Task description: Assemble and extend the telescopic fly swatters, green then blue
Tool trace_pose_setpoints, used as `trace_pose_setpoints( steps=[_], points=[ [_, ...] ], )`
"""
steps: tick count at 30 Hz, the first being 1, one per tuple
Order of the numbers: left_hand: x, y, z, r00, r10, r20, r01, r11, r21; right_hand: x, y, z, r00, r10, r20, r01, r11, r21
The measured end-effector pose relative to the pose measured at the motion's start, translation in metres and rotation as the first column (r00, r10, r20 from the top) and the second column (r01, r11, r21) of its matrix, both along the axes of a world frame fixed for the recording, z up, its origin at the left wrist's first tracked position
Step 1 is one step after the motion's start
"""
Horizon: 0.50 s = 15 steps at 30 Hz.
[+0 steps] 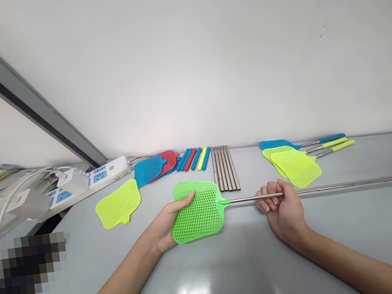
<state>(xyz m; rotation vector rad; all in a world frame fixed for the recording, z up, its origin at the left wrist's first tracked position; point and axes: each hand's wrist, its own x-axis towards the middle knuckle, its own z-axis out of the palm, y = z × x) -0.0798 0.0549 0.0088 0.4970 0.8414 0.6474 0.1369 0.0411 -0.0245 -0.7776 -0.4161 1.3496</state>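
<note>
Head view, and it's all about the green mesh paddle (199, 214), front and centre over the tabletop (240, 266)! The left hand (166, 223) has it by the outer edge, thumb pressed flat on the mesh, the other fingers tucked beneath: that grip is clamped on the paddle. Across to the right hand (285, 207), fingers curled, thumb up against the slim metal rod (360, 184), and that grip is closed around it. The rod meets the paddle's neck, passes through the fist and runs clean out of the picture on the right!

Behind, what a line-up! A yellow paddle (118, 204) lies alone on the left, just beside blue paddles (148, 170) overlapping a red paddle (170, 157). Next along, coloured handles (193, 159) in blue, red and yellow, side by side, then a neat rank of metal tubes (225, 169). Over on the right, a blue swatter (277, 144) with its handle on, and in front of it two yellow swatters (296, 172), one head lapping the other. Far left, a white power strip (112, 172) sits near the grey metal frame (30, 94), with a white cable (10, 194) looping in front.
</note>
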Motion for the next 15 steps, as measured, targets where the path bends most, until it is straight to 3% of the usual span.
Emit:
trace_pose_setpoints(
  steps=[15],
  points=[
    [0.0013, -0.0017, 0.0019, 0.997, 0.042, 0.07, -0.038, 0.998, -0.058, 0.0002, 0.0, 0.0016, 0.999, 0.012, -0.052, -0.012, 1.0, -0.014]
  ],
)
